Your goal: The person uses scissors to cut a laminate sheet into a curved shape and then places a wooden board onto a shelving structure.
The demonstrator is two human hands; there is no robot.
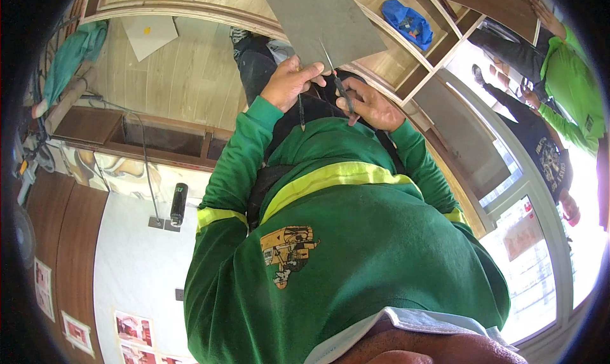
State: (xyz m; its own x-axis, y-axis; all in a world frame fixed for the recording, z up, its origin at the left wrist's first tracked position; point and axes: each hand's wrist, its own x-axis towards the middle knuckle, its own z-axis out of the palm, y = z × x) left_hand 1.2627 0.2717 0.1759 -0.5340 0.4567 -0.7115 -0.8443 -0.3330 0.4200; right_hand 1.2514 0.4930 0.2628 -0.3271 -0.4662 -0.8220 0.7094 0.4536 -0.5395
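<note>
A grey flat sheet (311,18) lies at the top middle, its near edge at my hands. My left hand (291,83) is closed at that edge, thumb over fingers, with a thin dark pencil (302,113) pointing down toward me from under the fingers. My right hand (373,105) is wrapped round a black-handled cutting tool (344,96). Its narrow pointed metal blade (328,54) reaches over the sheet; whether it touches the surface I cannot tell. Both forearms are in green sleeves.
Wooden frame compartments (406,78) surround the sheet, one with a blue plastic bag (406,24). A pale offcut (149,35) lies on the plank floor at left. At right, a co-worker in bright green (572,84) and a person in dark clothes (543,145) are nearby. A cable (145,154) hangs at left.
</note>
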